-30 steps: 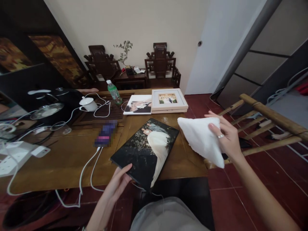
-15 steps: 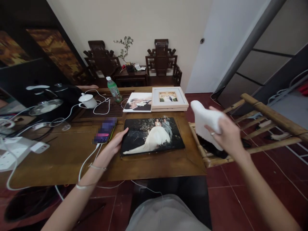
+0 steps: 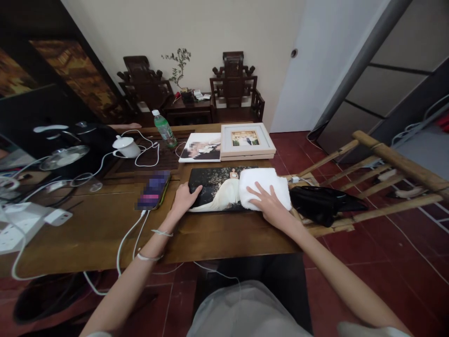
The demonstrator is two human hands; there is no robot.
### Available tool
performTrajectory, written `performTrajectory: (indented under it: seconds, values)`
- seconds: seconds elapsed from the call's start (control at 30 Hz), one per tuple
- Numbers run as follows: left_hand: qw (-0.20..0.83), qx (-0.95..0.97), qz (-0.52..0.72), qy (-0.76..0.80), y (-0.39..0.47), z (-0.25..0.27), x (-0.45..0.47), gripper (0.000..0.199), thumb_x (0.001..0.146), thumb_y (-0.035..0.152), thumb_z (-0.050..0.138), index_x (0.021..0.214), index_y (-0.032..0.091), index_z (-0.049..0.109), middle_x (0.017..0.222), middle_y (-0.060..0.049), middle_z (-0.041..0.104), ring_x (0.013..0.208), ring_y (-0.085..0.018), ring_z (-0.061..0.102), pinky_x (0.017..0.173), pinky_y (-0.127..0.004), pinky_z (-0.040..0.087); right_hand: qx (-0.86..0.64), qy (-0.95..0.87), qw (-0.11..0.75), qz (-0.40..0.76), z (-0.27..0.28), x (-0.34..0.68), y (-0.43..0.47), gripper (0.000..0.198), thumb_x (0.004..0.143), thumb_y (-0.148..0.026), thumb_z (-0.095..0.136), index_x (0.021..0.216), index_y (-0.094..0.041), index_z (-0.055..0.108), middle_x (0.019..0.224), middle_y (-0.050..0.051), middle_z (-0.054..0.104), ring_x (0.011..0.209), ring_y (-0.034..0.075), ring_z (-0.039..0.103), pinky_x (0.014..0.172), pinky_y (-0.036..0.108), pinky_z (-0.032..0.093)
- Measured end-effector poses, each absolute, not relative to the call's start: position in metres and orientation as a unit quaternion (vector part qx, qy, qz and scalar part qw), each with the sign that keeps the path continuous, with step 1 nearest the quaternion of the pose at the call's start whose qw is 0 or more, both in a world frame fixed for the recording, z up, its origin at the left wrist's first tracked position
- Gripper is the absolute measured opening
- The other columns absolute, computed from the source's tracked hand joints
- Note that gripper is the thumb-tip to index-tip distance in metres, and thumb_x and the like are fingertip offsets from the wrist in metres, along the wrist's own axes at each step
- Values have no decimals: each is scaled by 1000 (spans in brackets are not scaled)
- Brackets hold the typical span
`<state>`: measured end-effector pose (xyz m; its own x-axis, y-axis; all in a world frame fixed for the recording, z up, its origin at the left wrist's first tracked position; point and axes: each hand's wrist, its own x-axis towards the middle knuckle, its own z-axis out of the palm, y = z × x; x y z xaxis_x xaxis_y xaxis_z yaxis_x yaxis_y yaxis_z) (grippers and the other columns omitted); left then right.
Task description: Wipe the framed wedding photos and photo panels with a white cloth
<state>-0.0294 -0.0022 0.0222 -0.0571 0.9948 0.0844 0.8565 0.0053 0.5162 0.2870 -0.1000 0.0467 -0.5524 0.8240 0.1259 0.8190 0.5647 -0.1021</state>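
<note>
A dark photo panel (image 3: 213, 189) with a wedding picture lies on the wooden table in front of me. My left hand (image 3: 185, 196) grips its left edge, thumb over the top face. Over the panel's right part rests a folded white towel (image 3: 277, 185), hiding that side of the picture. My right hand (image 3: 268, 203) lies flat on the towel with its fingers spread. Left of the panel, a phone (image 3: 154, 189) with a blurred screen is plugged into a white cable.
Behind the panel are a white-edged print (image 3: 199, 148) and stacked light frames (image 3: 247, 142). A green bottle (image 3: 164, 128), lidded white cup (image 3: 126, 146), pot (image 3: 66, 159) and power strip (image 3: 19, 224) stand leftward. A black bag (image 3: 315, 203) sits on a bamboo chair (image 3: 393, 161) at right.
My right hand has brought the white towel down from above the chair, leftward onto the panel, and its fingers have spread. My left hand and the panel's left edge have shifted slightly right.
</note>
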Motion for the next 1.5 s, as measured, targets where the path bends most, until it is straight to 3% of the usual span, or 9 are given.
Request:
performTrajectory:
  seconds: [0.13, 0.27, 0.37, 0.57, 0.77, 0.97, 1.13, 1.37, 1.5]
  values:
    - [85, 688, 224, 685, -7, 18, -20, 50, 85, 47, 48, 108, 4, 59, 99, -21, 64, 100, -34, 60, 89, -43, 47, -445, -886, 120, 46, 59, 312, -101, 74, 54, 13, 31, 118, -17, 53, 149, 12, 36, 139, 28, 27, 107, 55, 33]
    - [64, 689, 226, 686, -7, 14, -17, 50, 85, 48, 46, 106, 4, 58, 97, -21, 61, 97, -34, 60, 91, -46, 46, -533, -813, 230, -38, 77, 340, -92, 48, 66, 9, 36, 104, -14, 56, 138, 20, 48, 129, 29, 45, 96, 44, 47]
    - [54, 693, 226, 683, -5, 13, -16, 49, 84, 47, 47, 104, 4, 58, 96, -21, 61, 97, -34, 60, 91, -46, 46, -515, -813, 251, -105, 76, 337, -85, 42, 70, 8, 38, 100, -15, 57, 141, 19, 45, 133, 30, 38, 103, 48, 40]
    - [57, 694, 249, 674, -4, 10, -17, 50, 83, 46, 49, 105, 2, 58, 98, -21, 58, 102, -36, 57, 94, -47, 45, -464, -876, 125, -39, 43, 291, -69, 54, 64, 4, 47, 112, -17, 60, 153, 14, 26, 141, 39, 15, 104, 72, 18]
    - [33, 706, 296, 642, -9, 6, -21, 56, 83, 45, 55, 119, 2, 51, 118, -25, 47, 114, -39, 48, 99, -55, 38, -485, -867, 112, -3, 41, 283, -61, 60, 66, 4, 44, 118, -20, 60, 147, 8, 40, 140, 36, 21, 104, 72, 20]
    - [56, 808, 325, 488, -14, 6, -26, 54, 88, 38, 51, 137, 17, 39, 150, -18, 26, 137, -32, 26, 109, -54, 29, -433, -890, 140, -28, 37, 287, -100, 55, 63, 6, 42, 108, -17, 64, 148, 9, 39, 142, 33, 19, 107, 68, 16]
    - [125, 818, 301, 474, -12, 8, -29, 46, 90, 39, 49, 133, 22, 47, 145, -12, 41, 136, -26, 34, 109, -50, 32, -424, -893, 149, -22, 33, 289, -103, 51, 61, 4, 43, 103, -17, 64, 146, 10, 41, 141, 33, 21, 107, 68, 16]
    - [165, 801, 261, 512, -8, 10, -24, 46, 94, 41, 40, 136, 22, 45, 147, -11, 39, 141, -24, 27, 110, -54, 25, -444, -884, 142, -16, 38, 285, -49, 55, 64, 3, 45, 111, -20, 62, 144, 11, 44, 139, 32, 27, 106, 67, 18]
    - [159, 785, 272, 533, -6, 9, -20, 46, 94, 36, 39, 137, 20, 43, 149, -12, 36, 140, -23, 28, 109, -53, 27, -470, -871, 140, -29, 37, 283, -22, 58, 65, 4, 44, 117, -16, 58, 135, 17, 52, 137, 30, 32, 107, 63, 22]
